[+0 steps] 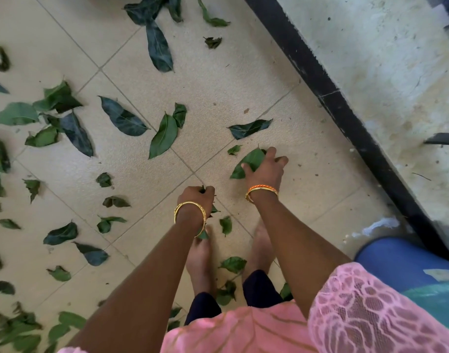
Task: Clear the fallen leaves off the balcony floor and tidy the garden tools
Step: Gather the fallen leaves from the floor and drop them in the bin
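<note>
Green leaves lie scattered over the beige tiled floor (131, 57), thickest at the left and top. My left hand (196, 200) is closed around a small bunch of leaves (204, 234), whose tips stick out below the wrist. My right hand (266, 169) presses down on a large green leaf (251, 160) on the tile, thumb and fingers closing on it. A dark curled leaf (248, 128) lies just above that hand. Another big leaf (163, 137) rests to the upper left. No garden tools are visible.
A black skirting strip (345, 118) runs diagonally along the right, with a stained pale wall (396, 72) beyond it. A blue container (406, 263) stands at the lower right. My bare feet (200, 261) stand on the tiles among small leaves.
</note>
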`<state>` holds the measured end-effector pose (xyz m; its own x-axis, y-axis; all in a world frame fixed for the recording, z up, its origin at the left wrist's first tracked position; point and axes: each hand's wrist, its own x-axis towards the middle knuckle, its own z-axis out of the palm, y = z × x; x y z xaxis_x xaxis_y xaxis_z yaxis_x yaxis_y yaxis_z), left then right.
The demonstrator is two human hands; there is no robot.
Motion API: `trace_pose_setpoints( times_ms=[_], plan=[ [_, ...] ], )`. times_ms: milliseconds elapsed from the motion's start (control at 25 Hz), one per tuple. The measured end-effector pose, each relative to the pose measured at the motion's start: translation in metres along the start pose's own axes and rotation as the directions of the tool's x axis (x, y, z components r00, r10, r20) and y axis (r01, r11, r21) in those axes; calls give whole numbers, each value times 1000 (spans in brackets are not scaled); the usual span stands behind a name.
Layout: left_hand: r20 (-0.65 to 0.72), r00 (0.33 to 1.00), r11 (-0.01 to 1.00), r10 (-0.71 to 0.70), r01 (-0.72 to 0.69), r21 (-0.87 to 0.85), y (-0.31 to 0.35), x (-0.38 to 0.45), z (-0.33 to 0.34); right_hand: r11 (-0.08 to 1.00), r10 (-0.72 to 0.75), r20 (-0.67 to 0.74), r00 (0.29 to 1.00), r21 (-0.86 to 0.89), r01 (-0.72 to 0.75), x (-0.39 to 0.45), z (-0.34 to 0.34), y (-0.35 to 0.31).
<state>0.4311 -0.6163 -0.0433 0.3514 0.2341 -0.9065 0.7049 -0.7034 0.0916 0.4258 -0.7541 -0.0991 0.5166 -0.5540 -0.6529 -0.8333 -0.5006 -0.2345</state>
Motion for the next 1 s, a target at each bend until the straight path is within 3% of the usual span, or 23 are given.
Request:
trace_pose_setpoints(
  times_ms=[240, 440, 640, 760, 800, 840, 880, 960, 1000],
  plan=[
    [-145, 989, 988, -35, 12, -157, 0, -4, -2, 972, -226, -3, 974, -70, 225, -1, 4, 3],
    [-19, 988, 887, -151, 127, -443, 10, -14, 4, 948, -259, 199, 945, 240, 209, -37, -17, -8],
    [25, 970, 824, -242, 219, -523, 15, -29, 4, 929, -307, 461, 832, 335, 157, -82, -36, -20],
    [25, 972, 812, -235, 210, -545, 6, -23, 4, 939, -243, 705, 666, 344, -22, -78, -50, -25],
    [14, 971, 806, -237, 205, -556, 4, -21, 3, 948, -238, 729, 642, 317, -8, -73, -53, -27],
    [-8, 970, 806, -242, 196, -559, 2, -17, 2, 956, -251, 691, 677, 288, 61, -67, -54, -28],
    [-32, 966, 811, -255, 195, -551, -2, -14, -1, 954, -274, 581, 766, 265, 140, -58, -53, -29],
    [-47, 957, 819, -287, 220, -529, -14, -7, -5, 936, -284, 208, 936, 274, 223, -36, -48, -27],
    [-37, 955, 823, -296, 235, -518, -22, -5, -6, 932, -299, 82, 951, 239, 272, -23, -44, -26]
  ],
)
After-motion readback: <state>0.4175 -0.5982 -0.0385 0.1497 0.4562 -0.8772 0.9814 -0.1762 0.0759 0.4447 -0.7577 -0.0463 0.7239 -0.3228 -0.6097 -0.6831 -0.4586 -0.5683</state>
